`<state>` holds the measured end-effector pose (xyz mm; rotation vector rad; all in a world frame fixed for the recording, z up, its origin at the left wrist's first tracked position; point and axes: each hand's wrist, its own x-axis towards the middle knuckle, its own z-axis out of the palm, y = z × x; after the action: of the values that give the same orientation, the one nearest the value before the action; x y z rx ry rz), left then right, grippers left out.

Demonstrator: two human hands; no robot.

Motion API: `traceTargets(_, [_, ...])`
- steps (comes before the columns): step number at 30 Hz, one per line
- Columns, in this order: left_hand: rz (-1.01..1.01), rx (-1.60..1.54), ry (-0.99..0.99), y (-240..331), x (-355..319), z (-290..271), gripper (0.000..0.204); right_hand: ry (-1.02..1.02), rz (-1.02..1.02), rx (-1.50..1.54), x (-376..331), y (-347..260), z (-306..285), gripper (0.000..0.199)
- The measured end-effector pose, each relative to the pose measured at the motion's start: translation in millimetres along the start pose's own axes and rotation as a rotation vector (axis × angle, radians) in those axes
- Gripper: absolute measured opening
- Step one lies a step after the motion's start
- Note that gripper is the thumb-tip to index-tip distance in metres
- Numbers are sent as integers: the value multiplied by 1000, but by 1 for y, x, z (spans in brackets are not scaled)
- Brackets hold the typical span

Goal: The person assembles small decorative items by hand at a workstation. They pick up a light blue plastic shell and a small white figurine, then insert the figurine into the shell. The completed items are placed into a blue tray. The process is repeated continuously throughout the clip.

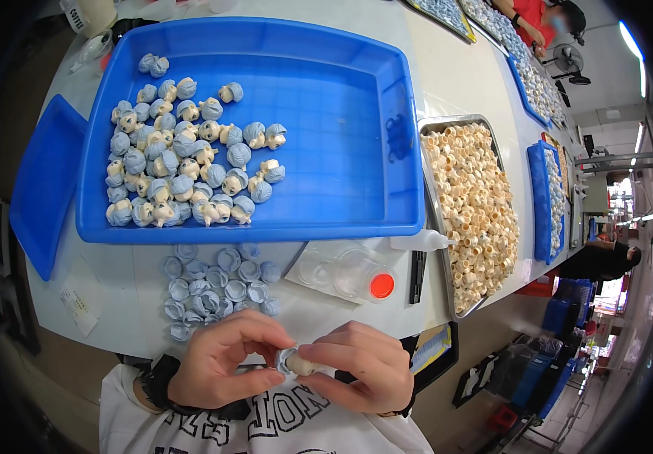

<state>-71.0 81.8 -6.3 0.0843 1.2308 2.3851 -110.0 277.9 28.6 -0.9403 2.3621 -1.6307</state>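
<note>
Close in front of my chest, my left hand (224, 365) pinches a pale blue doll hair piece (284, 359) between thumb and fingers. My right hand (364, 365) grips a small cream doll head (301, 366), and the two parts touch. Just beyond my left hand lie several loose blue hair pieces (220, 278), hollow and cup-shaped. Farther back, a large blue tray (326, 144) carries many cream doll heads wearing blue hair (183, 163), mostly heaped on its left side. To the right, a metal tray (447, 284) is filled with cream hollow head parts (474, 204).
Between trays and hands sit a clear plastic container with a red disc (381, 285), a white squeeze bottle (422, 241) and a black slim tool (417, 278). A blue lid-like panel (43, 189) leans at the left. A person in red (532, 21) works at the far right.
</note>
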Motion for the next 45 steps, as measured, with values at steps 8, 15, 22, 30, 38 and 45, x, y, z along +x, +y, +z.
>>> traceTargets(8, [-88,-155,80,-3,-3,4,47,-71,-23,-165,1,0,-2,46])
traceTargets(15, [-145,-156,87,0,-6,2,54,88,-121,-213,2,8,20,45])
traceTargets(22, [-334,-193,5,10,-5,0,51,69,-149,-213,-7,16,28,41])
traceTargets(30, [-285,-132,-80,8,-2,4,52,140,-220,-214,-10,18,28,49])
traceTargets(38, [-191,-147,82,20,-13,-4,49,76,-51,-9,-13,19,41,61])
traceTargets(45, [205,113,510,63,9,-11,78,-37,138,-17,-15,14,51,48])
